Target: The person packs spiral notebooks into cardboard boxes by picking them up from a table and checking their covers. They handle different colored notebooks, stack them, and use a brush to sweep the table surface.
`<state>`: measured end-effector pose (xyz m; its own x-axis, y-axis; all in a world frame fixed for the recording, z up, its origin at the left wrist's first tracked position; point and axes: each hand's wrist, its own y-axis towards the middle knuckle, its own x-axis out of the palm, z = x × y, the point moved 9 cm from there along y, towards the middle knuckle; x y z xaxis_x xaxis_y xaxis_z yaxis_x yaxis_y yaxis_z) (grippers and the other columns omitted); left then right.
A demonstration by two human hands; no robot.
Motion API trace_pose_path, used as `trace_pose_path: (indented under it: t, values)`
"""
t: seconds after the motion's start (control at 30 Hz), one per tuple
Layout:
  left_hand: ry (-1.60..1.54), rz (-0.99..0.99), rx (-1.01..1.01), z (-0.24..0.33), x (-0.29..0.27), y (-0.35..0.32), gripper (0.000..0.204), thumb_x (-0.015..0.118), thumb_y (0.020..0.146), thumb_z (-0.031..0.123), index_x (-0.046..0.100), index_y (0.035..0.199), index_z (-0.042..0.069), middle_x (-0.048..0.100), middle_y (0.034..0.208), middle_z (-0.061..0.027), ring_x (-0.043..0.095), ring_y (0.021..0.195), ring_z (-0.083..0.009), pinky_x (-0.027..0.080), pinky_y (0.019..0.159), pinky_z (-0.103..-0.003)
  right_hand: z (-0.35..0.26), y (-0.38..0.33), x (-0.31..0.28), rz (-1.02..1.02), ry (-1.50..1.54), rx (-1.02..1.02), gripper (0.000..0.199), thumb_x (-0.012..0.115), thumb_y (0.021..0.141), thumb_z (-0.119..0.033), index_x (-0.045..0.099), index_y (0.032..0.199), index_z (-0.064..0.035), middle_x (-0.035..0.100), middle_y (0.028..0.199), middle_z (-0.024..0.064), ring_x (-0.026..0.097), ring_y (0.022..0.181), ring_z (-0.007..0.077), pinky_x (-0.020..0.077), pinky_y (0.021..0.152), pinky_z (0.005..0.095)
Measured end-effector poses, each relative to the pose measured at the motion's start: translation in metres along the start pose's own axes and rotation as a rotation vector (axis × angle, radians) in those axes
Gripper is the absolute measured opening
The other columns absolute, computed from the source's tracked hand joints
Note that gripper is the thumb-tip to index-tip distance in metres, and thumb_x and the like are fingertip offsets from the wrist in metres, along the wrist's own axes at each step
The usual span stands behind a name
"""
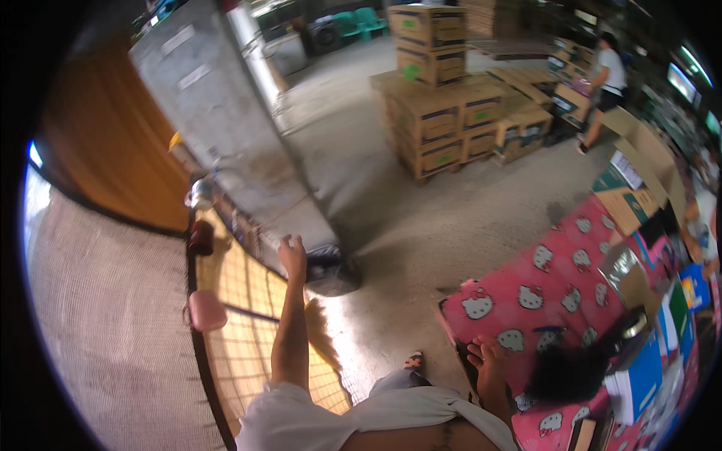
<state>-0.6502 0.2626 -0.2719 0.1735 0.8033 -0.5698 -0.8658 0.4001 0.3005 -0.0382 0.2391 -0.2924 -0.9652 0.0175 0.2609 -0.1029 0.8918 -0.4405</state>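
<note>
My left hand [292, 257] is held out ahead beside the foot of a grey pillar [263, 173], its fingers apart and nothing in them. A black bag-like bundle [331, 272] lies on the floor just right of it. My right hand [487, 356] is low, at the left edge of a table with a pink cover [556, 301] printed with white cat faces. Its fingers are spread and hold nothing; whether they touch the cover I cannot tell. A dark, hair-like shape [568, 374] is over the table to its right.
Stacked cardboard cartons [444, 113] stand ahead on the concrete floor. A person [611, 75] handles boxes at the far right. Books [638, 379] and an opened carton [632, 203] crowd the table's right side. On the left are a mesh screen [105, 316], a pink container [207, 310] and a broom [323, 338].
</note>
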Motion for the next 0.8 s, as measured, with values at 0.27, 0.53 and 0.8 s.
trace_pose_path:
  t: [0.27, 0.53, 0.8]
  values:
    - [-0.462, -0.754, 0.748, 0.318, 0.113, -0.324, 0.040, 0.068, 0.092, 0.023, 0.057, 0.125, 0.003, 0.059, 0.120, -0.0206, 0.063, 0.103, -0.0397, 0.051, 0.087, -0.045, -0.074, -0.099, -0.156, 0.506, 0.078, -0.464, 0.025, 0.059, 0.098, -0.016, 0.058, 0.121, -0.0047, 0.058, 0.112, 0.0030, 0.053, 0.091, 0.0101, 0.0451, 0.079, 0.0266]
    - [-0.384, -1.172, 1.261, 0.446, 0.185, -0.617, 0.046, 0.062, 0.094, 0.035, 0.057, 0.122, -0.001, 0.059, 0.124, -0.0254, 0.057, 0.112, -0.0461, 0.045, 0.095, -0.055, 0.014, -0.184, -0.310, 0.709, 0.371, -0.341, 0.046, 0.061, 0.091, -0.016, 0.048, 0.135, -0.0103, 0.052, 0.108, 0.0015, 0.052, 0.096, 0.0116, 0.0469, 0.082, 0.0301]
    - [0.100, -1.116, 1.595, 0.487, 0.251, -0.713, 0.062, 0.038, 0.100, 0.056, 0.057, 0.130, 0.005, 0.062, 0.125, -0.0247, 0.057, 0.117, -0.0480, 0.040, 0.103, -0.060, 0.054, -0.159, -0.316, 0.399, 0.558, -0.049, 0.078, 0.064, 0.095, -0.031, 0.020, 0.157, -0.0143, 0.034, 0.150, 0.0131, 0.048, 0.128, 0.0280, 0.0473, 0.098, 0.0490]
